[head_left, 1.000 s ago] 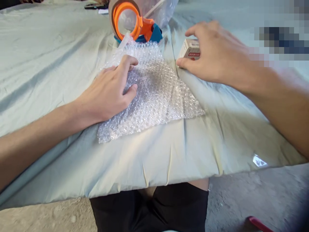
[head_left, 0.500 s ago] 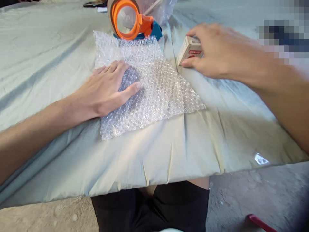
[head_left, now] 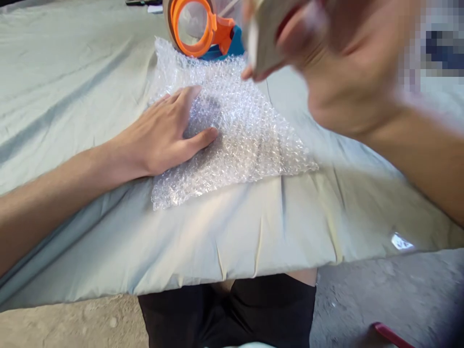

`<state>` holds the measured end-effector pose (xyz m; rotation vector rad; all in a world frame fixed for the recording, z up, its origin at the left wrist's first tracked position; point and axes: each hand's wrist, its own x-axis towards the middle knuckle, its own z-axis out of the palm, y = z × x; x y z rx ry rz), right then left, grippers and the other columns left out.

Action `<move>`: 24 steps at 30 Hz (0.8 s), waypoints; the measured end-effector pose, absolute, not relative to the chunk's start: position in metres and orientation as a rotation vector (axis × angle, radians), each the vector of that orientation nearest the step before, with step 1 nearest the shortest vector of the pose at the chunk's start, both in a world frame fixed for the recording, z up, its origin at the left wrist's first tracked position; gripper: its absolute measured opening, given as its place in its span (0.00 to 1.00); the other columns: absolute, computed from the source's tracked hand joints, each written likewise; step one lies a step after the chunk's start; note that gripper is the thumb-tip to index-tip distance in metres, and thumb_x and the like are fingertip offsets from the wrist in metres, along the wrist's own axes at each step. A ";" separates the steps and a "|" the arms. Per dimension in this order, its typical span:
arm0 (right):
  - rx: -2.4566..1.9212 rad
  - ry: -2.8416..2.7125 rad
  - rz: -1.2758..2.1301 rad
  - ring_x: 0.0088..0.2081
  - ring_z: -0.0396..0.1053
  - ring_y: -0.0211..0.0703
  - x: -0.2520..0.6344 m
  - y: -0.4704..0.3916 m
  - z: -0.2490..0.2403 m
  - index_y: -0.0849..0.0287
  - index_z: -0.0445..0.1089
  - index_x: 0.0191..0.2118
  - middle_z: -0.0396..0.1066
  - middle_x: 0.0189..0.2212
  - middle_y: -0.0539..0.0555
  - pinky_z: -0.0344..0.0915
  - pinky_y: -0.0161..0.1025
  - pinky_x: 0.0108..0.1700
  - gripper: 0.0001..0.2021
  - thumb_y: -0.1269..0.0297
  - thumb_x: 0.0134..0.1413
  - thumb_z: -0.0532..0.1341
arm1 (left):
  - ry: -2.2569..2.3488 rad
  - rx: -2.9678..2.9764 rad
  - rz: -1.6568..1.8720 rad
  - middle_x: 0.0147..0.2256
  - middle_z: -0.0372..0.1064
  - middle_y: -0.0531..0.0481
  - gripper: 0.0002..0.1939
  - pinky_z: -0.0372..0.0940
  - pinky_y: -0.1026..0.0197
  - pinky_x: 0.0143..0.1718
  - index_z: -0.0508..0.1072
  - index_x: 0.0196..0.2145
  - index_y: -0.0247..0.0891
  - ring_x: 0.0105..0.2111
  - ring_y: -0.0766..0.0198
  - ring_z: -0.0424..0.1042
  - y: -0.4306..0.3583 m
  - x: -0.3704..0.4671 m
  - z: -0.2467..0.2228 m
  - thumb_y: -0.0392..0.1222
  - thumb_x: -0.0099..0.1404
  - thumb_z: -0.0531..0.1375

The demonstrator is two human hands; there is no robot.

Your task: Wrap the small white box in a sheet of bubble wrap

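A sheet of bubble wrap (head_left: 250, 125) lies spread on the cloth-covered table. My left hand (head_left: 163, 130) rests flat on its left part, thumb stretched out and fingers apart, pressing nothing else. Raised above the table at upper right, my right hand (head_left: 337, 67) grips a small cardboard box (head_left: 270, 38), thumb on one face and fingers round the other side. Both the box and this hand are smeared by motion, and the box's print cannot be read. The box is held over the far right part of the bubble wrap, close to the camera.
An orange and blue tape dispenser (head_left: 213, 31) with a roll of tape stands just beyond the wrap. A dark object (head_left: 139, 2) lies at the far edge of view. On the table's front right is a small shiny clear scrap (head_left: 401, 241). The cloth (head_left: 72, 232) is wrinkled.
My right hand has lifted the small box off the table, up and toward the camera, turning it. My left hand stays on the bubble wrap, which has shifted slightly.
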<state>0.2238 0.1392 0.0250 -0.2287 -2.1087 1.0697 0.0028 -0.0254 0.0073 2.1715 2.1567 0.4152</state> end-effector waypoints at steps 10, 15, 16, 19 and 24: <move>-0.062 -2.398 0.849 0.64 0.70 0.45 0.222 0.137 0.009 0.48 0.72 0.61 0.69 0.66 0.49 0.82 0.39 0.53 0.23 0.64 0.62 0.72 | 2.088 2.147 0.634 0.79 0.58 0.33 0.48 0.59 0.43 0.79 0.46 0.80 0.32 0.80 0.44 0.61 -0.033 0.020 0.015 0.58 0.74 0.59; -0.150 -2.410 0.891 0.62 0.77 0.48 0.224 0.136 0.008 0.48 0.73 0.58 0.72 0.64 0.51 0.82 0.41 0.54 0.24 0.73 0.57 0.65 | 2.004 2.190 0.830 0.74 0.68 0.38 0.39 0.71 0.52 0.69 0.57 0.76 0.34 0.73 0.51 0.71 -0.035 0.030 0.020 0.48 0.73 0.62; -0.181 -2.412 0.890 0.57 0.79 0.46 0.224 0.135 0.009 0.49 0.73 0.58 0.73 0.63 0.50 0.83 0.41 0.53 0.24 0.73 0.57 0.65 | 1.986 2.187 0.853 0.72 0.70 0.38 0.37 0.72 0.52 0.68 0.58 0.75 0.34 0.71 0.52 0.74 -0.034 0.029 0.019 0.46 0.74 0.62; -0.191 -2.424 0.832 0.56 0.81 0.43 0.225 0.134 0.011 0.46 0.74 0.59 0.75 0.64 0.48 0.82 0.36 0.51 0.23 0.71 0.60 0.66 | 1.919 2.189 0.949 0.68 0.73 0.37 0.33 0.73 0.53 0.67 0.61 0.74 0.33 0.64 0.56 0.77 -0.033 0.028 0.018 0.41 0.75 0.62; -0.134 -2.426 0.805 0.67 0.74 0.48 0.224 0.134 0.012 0.46 0.73 0.59 0.73 0.66 0.51 0.79 0.36 0.46 0.19 0.69 0.65 0.66 | 1.901 2.116 1.070 0.64 0.75 0.41 0.24 0.78 0.50 0.61 0.69 0.64 0.41 0.58 0.56 0.78 -0.032 0.028 0.018 0.38 0.73 0.63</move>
